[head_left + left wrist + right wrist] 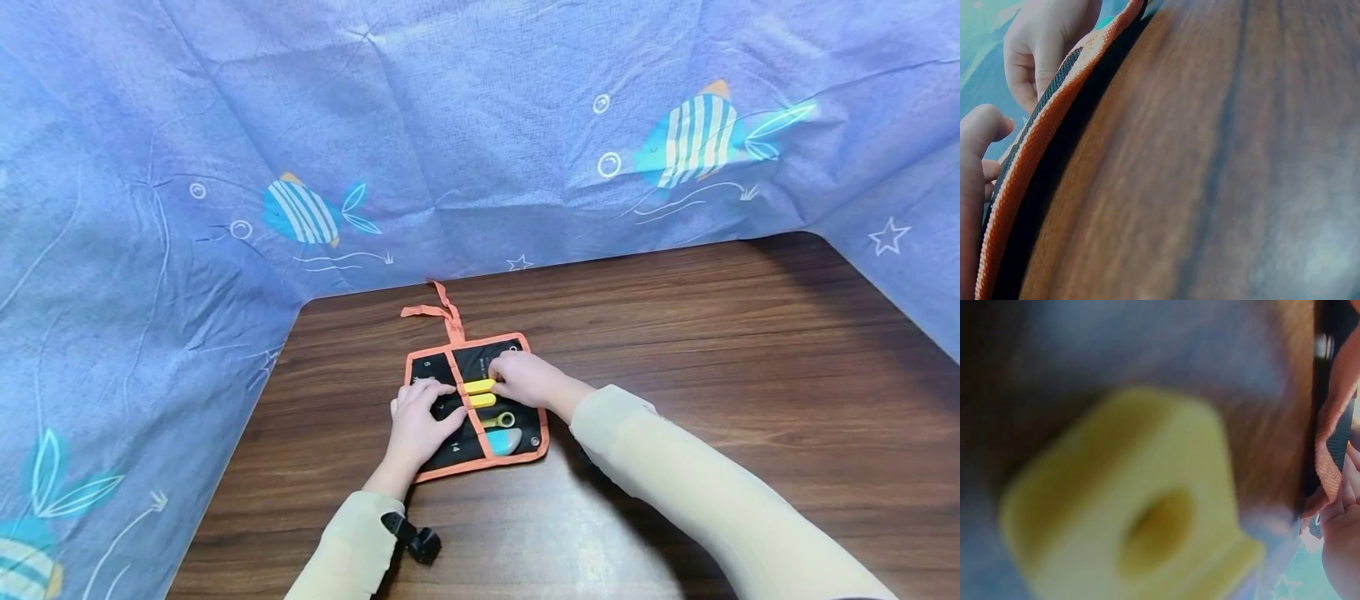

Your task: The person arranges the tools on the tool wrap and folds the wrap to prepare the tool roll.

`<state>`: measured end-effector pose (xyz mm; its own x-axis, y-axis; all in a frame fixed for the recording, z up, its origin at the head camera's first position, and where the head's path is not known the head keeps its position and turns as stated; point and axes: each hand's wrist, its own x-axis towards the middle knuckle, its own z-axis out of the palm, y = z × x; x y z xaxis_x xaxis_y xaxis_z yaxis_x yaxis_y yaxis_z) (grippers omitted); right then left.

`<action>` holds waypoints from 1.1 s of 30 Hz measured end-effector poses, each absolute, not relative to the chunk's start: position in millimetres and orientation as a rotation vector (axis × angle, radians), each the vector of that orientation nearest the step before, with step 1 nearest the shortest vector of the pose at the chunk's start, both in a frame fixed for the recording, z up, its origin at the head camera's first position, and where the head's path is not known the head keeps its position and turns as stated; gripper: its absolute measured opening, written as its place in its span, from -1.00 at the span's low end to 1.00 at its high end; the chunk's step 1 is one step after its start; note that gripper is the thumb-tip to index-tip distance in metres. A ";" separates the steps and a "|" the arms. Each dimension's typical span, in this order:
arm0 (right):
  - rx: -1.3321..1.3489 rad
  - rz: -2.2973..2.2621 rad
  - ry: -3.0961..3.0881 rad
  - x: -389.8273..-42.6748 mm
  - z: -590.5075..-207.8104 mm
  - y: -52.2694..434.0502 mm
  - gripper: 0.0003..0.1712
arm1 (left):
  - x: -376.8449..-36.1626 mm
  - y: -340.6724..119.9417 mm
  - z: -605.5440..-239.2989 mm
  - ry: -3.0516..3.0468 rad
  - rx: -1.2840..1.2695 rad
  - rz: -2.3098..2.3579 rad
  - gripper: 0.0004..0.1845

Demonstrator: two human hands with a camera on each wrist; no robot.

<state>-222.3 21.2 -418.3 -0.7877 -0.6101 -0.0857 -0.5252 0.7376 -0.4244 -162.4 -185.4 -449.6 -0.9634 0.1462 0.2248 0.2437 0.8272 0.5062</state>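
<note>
Hands on an unrolled tool pouch (476,405) on the table (675,375).
Right hand (525,379) fingers pinch the yellow tool (478,387); left hand (417,421) lies flat beside it, best pressing firmly.

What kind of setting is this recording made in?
Probably a makeshift indoor recording booth, not a workshop: a dark wooden table is screened on three sides by a blue fish-print sheet, and the only work item is a black, orange-trimmed tool roll under both hands.
</note>
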 end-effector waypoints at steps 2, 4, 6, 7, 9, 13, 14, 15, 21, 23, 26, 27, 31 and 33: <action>-0.913 -0.551 2.730 -222.1 -418.1 21.2 -0.86 | -162.5 -184.9 -449.6 -2.835 -0.293 -0.823 -0.64; -0.926 -0.553 2.732 -222.1 -417.4 20.6 -0.87 | -162.8 -184.7 -449.5 -2.833 -0.289 -0.823 -0.64; -0.945 -0.556 2.735 -222.6 -416.9 19.6 -0.88 | -163.6 -184.8 -449.6 -2.829 -0.292 -0.817 -0.65; -0.951 -0.555 2.736 -223.2 -416.9 19.1 -0.88 | -163.9 -184.9 -449.6 -2.826 -0.300 -0.811 -0.65; -0.956 -0.553 2.735 -224.6 -417.4 18.0 -0.89 | -164.0 -185.4 -449.6 -2.820 -0.317 -0.804 -0.65; -0.968 -0.561 2.717 -227.5 -419.3 17.2 -0.90 | -164.3 -186.8 -450.1 -2.809 -0.342 -0.795 -0.64; -0.974 -0.573 2.708 -228.0 -419.5 17.4 -0.90 | -164.2 -187.2 -450.2 -2.808 -0.348 -0.795 -0.64; -0.981 -0.582 2.698 -228.4 -419.9 17.7 -0.90 | -164.3 -187.8 -450.5 -2.808 -0.353 -0.796 -0.64; -1.020 -0.596 2.648 -227.3 -420.0 21.9 -0.88 | -164.8 -192.5 -451.0 -2.837 -0.430 -0.783 -0.60; -1.050 -0.597 2.644 -226.7 -420.0 22.8 -0.88 | -165.5 -193.9 -450.9 -2.843 -0.456 -0.777 -0.59; -1.094 -0.585 2.664 -227.0 -420.7 22.7 -0.92 | -167.1 -194.1 -450.9 -2.842 -0.493 -0.765 -0.57; -1.103 -0.585 2.668 -227.3 -421.0 22.2 -0.92 | -167.5 -193.5 -450.9 -2.841 -0.508 -0.754 -0.57; -1.089 -0.557 2.674 -228.9 -422.1 20.1 -0.91 | -167.7 -189.8 -450.0 -2.849 -0.548 -0.719 -0.55; -1.069 -0.557 2.657 -229.8 -421.2 19.4 -0.93 | -167.8 -188.6 -449.8 -2.857 -0.549 -0.699 -0.55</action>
